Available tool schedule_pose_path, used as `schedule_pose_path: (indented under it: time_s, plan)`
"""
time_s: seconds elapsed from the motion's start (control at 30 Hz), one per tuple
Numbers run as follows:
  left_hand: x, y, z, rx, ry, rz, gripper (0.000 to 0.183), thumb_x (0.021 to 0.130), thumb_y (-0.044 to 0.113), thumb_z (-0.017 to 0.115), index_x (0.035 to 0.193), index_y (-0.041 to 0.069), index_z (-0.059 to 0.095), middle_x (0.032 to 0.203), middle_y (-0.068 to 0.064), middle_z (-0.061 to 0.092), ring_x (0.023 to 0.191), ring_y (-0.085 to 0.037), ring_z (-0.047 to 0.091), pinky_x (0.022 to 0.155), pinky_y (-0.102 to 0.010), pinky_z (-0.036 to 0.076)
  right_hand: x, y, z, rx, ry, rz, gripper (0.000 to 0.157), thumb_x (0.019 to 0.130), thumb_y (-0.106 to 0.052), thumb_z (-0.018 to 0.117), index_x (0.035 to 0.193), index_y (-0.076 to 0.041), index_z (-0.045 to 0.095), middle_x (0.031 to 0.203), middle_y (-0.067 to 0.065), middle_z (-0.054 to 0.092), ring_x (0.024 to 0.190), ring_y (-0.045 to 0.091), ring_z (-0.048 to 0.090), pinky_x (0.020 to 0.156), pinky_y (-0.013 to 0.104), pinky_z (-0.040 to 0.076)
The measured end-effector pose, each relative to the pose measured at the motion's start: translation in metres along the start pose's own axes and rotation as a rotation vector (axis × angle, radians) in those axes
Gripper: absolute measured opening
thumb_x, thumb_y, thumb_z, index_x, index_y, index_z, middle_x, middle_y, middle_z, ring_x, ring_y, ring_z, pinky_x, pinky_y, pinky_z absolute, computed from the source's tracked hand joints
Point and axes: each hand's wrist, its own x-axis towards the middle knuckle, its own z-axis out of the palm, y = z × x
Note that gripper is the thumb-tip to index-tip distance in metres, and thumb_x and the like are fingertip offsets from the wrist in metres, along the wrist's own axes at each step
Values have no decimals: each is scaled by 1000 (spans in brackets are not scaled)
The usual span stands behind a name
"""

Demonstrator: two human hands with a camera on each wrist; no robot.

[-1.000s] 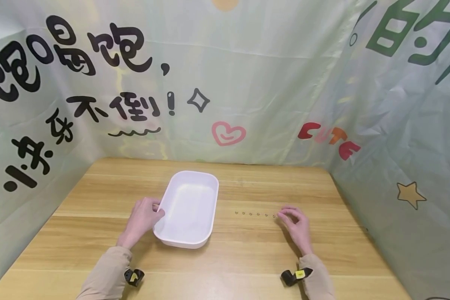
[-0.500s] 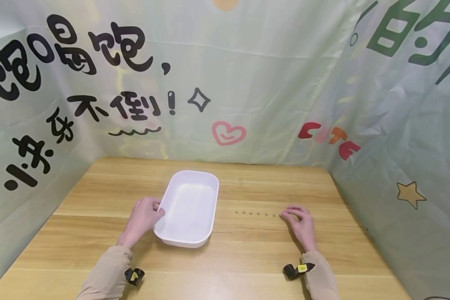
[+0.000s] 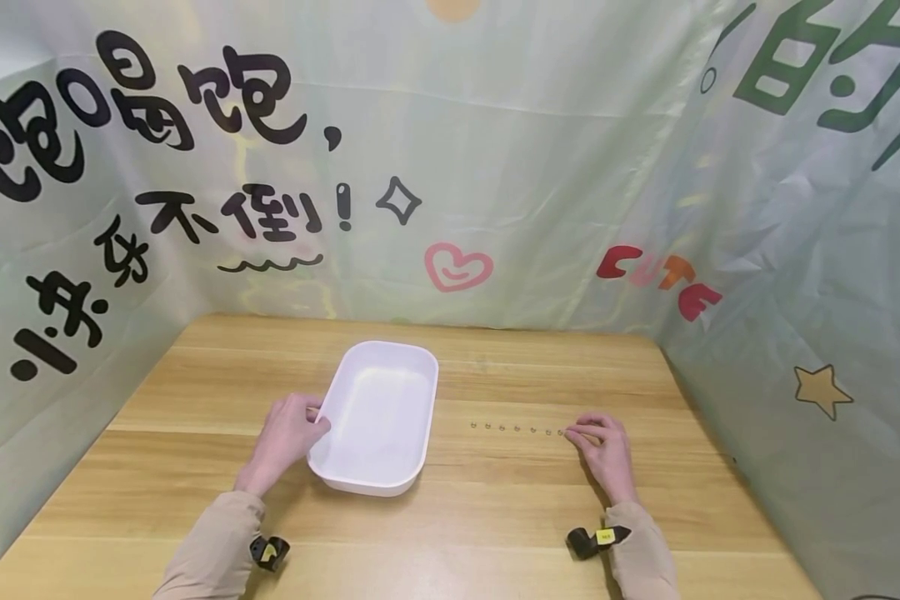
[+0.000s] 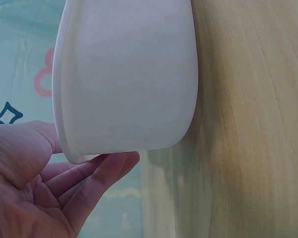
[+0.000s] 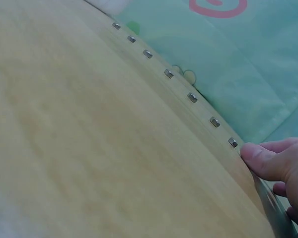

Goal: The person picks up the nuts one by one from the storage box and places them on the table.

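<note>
A white rectangular plastic tub (image 3: pixel 378 417) stands left of centre on the wooden table. My left hand (image 3: pixel 288 437) holds its left rim. The left wrist view shows the thumb at the rim of the tub (image 4: pixel 129 79) and the fingers (image 4: pixel 97 181) underneath it. Right of the tub, several small metal hex nuts (image 3: pixel 517 428) lie in a straight row. My right hand (image 3: pixel 603 450) is at the row's right end, thumb and forefinger close together. In the right wrist view the thumb tip is right beside the end nut (image 5: pixel 233 142); I cannot tell whether the fingertips pinch anything.
The wooden table (image 3: pixel 450 550) meets a pale printed cloth (image 3: pixel 540 167) at the back and on both sides. A black camera sits on the left wrist (image 3: pixel 270 553) and another on the right wrist (image 3: pixel 596 542).
My right hand has moved slightly right along the row, and the end nut now shows at its fingertips. My left hand and the tub have stayed in place.
</note>
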Motion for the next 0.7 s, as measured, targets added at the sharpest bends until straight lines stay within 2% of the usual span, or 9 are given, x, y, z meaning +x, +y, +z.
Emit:
schedule_pose_path:
  time_s: [0.43, 0.57, 0.7]
  plan:
    - [1, -1, 0, 7, -2, 2, 33, 81, 2, 59, 110, -6, 73, 100, -27, 75, 89, -35, 75, 74, -42, 62, 0, -3, -1, -23, -8, 10, 10, 72, 2, 82, 81, 2, 78, 100, 21, 71, 104, 38, 55, 92, 41, 35]
    - [1, -1, 0, 12, -4, -3, 32, 82, 2, 59, 109, -6, 73, 99, -27, 76, 89, -34, 75, 74, -41, 61, 0, -3, -4, -15, -43, 30, 13, 74, 0, 82, 86, 3, 78, 104, 22, 71, 107, 41, 55, 94, 45, 36]
    - [1, 0, 0, 14, -12, -3, 32, 82, 2, 60, 110, -7, 73, 99, -27, 75, 89, -34, 75, 73, -41, 62, -1, -3, -10, -7, -115, 81, 26, 78, -5, 81, 100, 6, 75, 117, 25, 69, 116, 42, 53, 99, 54, 39]
